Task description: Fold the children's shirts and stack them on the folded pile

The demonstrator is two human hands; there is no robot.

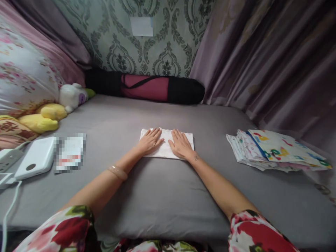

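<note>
A white folded cloth (166,143) lies flat on the grey bed sheet (168,185) in front of me. My left hand (150,140) rests palm down on its left part, with the fingers stretched out. On the right part lies my right hand (181,143), also flat and with its fingers extended. Both hands touch the cloth from above, and neither grips it. Faint marks show on the cloth, too small to make out.
A stack of folded printed cloths (278,150) sits at the right. To the left are a white power bank (36,157), a power strip (9,159), a blurred packet (70,152) and plush toys (42,119). A black and maroon long bag (144,87) lies along the wall.
</note>
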